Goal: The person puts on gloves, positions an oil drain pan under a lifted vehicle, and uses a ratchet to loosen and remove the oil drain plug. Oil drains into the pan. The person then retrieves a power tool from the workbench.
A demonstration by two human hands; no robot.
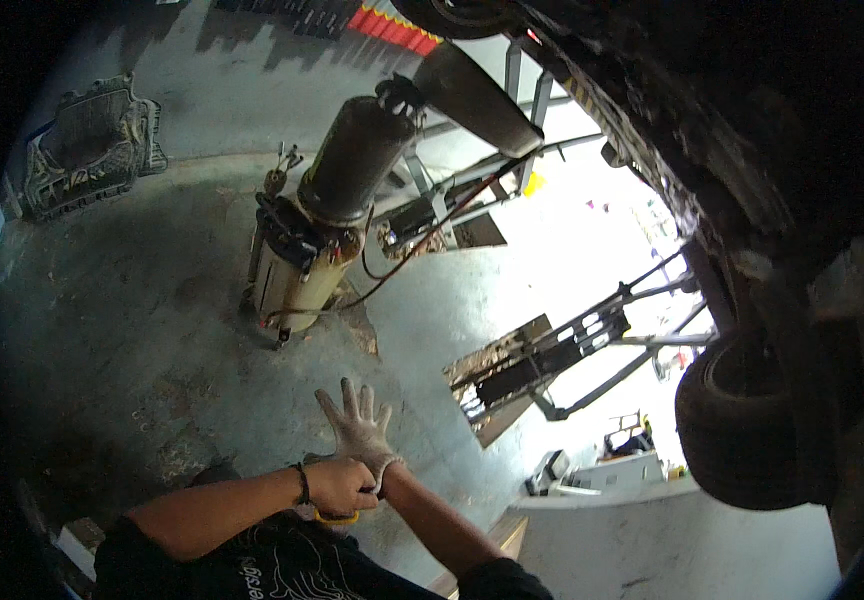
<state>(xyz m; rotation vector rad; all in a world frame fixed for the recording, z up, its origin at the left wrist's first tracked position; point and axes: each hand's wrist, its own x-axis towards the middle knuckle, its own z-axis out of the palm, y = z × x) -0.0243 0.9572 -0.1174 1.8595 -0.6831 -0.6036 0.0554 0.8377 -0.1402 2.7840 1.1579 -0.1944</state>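
My right hand (360,430) wears a pale knit glove (357,428), its fingers spread and pointing away from me over the floor. My left hand (337,487) is bare, with a dark bracelet (303,484) at the wrist. Its fingers are closed on the glove's cuff at my right wrist. Just under the left hand shows a yellow-edged item (337,518), mostly hidden, whose kind I cannot make out.
Ahead stands a wheeled tank (302,285) with a dark drum (357,160) and a hose (407,255). A raised vehicle with a tire (752,420) hangs at the right. Metal lift frames (562,350) sit in floor recesses. A dirty black panel (92,145) leans on the wall.
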